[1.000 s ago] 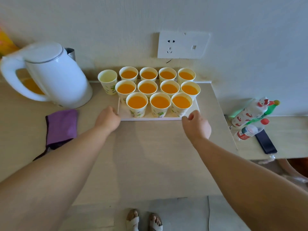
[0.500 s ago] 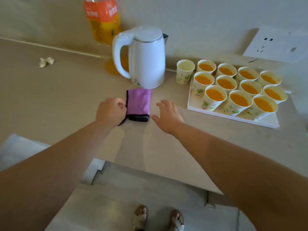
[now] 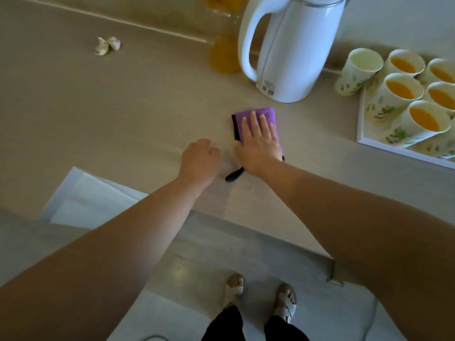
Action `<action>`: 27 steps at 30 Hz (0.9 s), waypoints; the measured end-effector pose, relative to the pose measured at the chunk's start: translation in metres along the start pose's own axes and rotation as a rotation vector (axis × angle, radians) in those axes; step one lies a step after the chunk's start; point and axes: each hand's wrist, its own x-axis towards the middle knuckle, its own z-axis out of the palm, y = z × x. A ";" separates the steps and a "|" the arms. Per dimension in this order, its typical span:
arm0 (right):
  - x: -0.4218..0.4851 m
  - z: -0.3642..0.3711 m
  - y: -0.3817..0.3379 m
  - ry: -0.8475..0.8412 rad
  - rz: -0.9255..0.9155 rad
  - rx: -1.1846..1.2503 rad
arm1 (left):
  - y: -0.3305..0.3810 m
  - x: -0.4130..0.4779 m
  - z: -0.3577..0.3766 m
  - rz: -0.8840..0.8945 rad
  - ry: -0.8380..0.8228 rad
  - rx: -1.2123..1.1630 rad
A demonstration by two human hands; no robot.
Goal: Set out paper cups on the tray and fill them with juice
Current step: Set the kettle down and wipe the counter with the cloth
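Observation:
A white tray at the right edge carries several leaf-printed paper cups filled with orange juice. One cup without juice stands on the counter just left of the tray. My right hand lies flat with straight fingers on a folded purple cloth in the middle of the counter. My left hand rests on the counter just left of the cloth, fingers loosely curled, holding nothing. The base of a juice bottle shows behind the kettle.
A white electric kettle stands behind the cloth. A crumpled scrap of paper lies at the far left. A white sheet hangs at the counter's front edge. My sandalled feet are on the floor below.
My view has swung left, away from the tray. My right hand has moved onto the purple cloth and flattened on it. My left hand has let go of the cloth's edge.

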 end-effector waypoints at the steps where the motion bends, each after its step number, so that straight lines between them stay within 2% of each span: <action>1: -0.012 0.005 -0.006 0.003 -0.087 -0.038 | -0.001 0.002 0.001 -0.016 0.059 -0.051; 4: -0.047 0.012 -0.004 -0.025 -0.290 -0.102 | 0.006 0.002 0.008 -0.024 0.091 -0.036; 7: -0.066 0.010 0.028 -0.064 -0.314 -0.140 | 0.018 -0.006 0.015 -0.038 0.010 0.047; 10: -0.088 0.005 0.078 -0.028 -0.148 -0.105 | 0.026 -0.011 0.026 -0.022 -0.089 0.187; 14: -0.110 0.005 0.132 0.064 0.248 0.013 | 0.037 -0.017 0.039 -0.061 -0.116 0.220; 18: -0.088 0.006 0.107 0.070 0.498 0.081 | 0.044 -0.027 0.047 -0.070 -0.093 0.169; 20: -0.072 0.005 0.074 0.062 0.415 0.058 | 0.045 -0.030 0.049 -0.089 -0.045 0.115; 22: -0.064 0.007 0.045 0.061 0.138 0.003 | 0.046 -0.032 0.047 -0.116 0.014 0.092; 24: -0.066 0.009 0.045 0.025 -0.134 -0.046 | 0.048 -0.034 0.047 -0.148 0.050 0.110; 26: -0.060 0.004 0.077 -0.004 -0.218 -0.066 | 0.051 -0.036 0.051 -0.133 0.019 0.150; 27: -0.056 -0.001 0.097 -0.005 -0.161 -0.054 | 0.054 -0.039 0.055 -0.105 -0.018 0.168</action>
